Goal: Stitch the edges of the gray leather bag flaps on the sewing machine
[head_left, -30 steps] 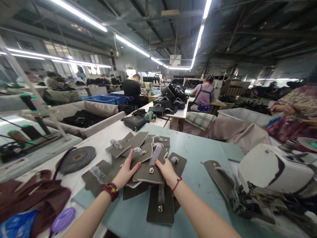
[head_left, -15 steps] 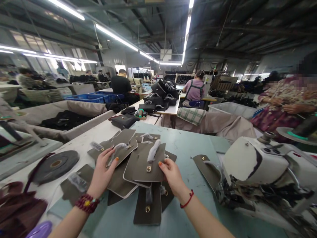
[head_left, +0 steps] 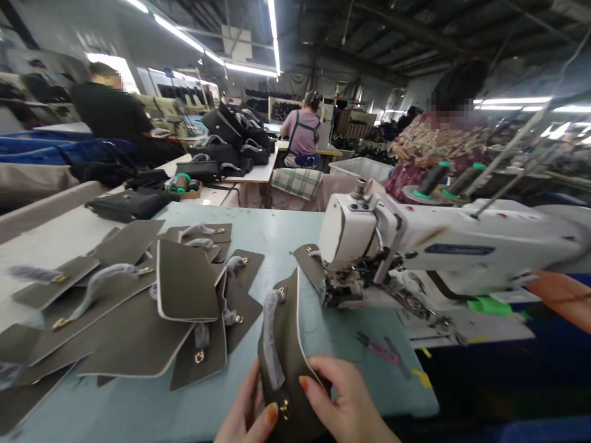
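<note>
Both my hands hold one olive-grey leather flap piece [head_left: 284, 344] with a white edge, a wrapped strap and a gold clasp, lifted upright near the table's front edge. My left hand [head_left: 247, 415] grips its lower left side, thumb by the clasp. My right hand [head_left: 344, 403] is closed round its right edge. To the left a spread pile of similar flap pieces [head_left: 138, 301] lies on the pale blue table [head_left: 277, 237]. A white sewing machine [head_left: 415, 243] stands just right of the held piece.
One more flap [head_left: 308, 267] lies under the machine's needle area. Pink snips [head_left: 381, 347] rest on the table to the right. Black bags [head_left: 129, 204] and thread spools [head_left: 182, 183] sit farther back. Other people work at tables behind, one close at the right [head_left: 443, 138].
My hands have left the pile and lifted one flap piece toward me. The view has swung right, bringing the sewing machine to centre.
</note>
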Available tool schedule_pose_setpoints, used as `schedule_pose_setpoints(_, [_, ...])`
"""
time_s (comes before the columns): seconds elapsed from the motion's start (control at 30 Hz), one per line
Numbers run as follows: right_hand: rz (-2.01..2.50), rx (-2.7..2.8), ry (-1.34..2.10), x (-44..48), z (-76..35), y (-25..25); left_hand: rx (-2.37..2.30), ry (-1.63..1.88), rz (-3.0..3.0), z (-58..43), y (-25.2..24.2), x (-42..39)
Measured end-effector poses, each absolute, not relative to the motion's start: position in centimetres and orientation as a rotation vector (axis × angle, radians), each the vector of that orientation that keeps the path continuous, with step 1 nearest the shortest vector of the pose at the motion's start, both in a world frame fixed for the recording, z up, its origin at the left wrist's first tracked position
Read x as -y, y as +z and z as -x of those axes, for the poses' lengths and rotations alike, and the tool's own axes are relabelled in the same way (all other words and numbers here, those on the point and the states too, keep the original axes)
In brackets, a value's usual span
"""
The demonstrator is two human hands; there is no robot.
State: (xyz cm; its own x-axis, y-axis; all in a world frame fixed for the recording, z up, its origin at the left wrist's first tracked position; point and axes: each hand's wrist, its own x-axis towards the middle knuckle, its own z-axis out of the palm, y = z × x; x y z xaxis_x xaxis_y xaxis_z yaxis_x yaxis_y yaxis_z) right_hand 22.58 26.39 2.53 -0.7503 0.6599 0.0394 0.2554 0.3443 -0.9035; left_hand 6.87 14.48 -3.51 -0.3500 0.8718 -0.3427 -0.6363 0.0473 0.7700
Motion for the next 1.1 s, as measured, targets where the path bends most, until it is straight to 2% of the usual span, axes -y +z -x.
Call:
schedule_pose_setpoints(0.1, [0.889,2.229,1.345,-25.3,-24.5,2.4,-0.942,1.438,-0.199,-10.5,-3.3,-16.1])
schedule_pose_setpoints(0.23, [0.925,2.114,1.481,-24.6,-26.2,2.4,-0.811,1.292,-0.074,-13.2,-3.3,-16.6])
schedule_pose_setpoints(0.47, [0.900,1.951,1.810,-23.4,-29.2,3.5,-0.821,1.402,0.035,-12.7,-3.0,-17.1])
schedule_pose_setpoints(0.77, [0.824,1.801,1.899,-23.4,-28.7,1.3,-0.890,1.484,0.035,-11.2,-2.3,-18.2])
schedule_pose_setpoints(0.97, [0.967,1.955,1.700,-24.3,-26.0,1.5,-1.144,1.553,-0.032,-10.4,-2.2,-18.9])
schedule_pose_setpoints(1.1, [1.111,1.968,1.577,-25.4,-24.3,0.9,-1.158,1.568,-0.112,-9.8,-1.7,-19.8])
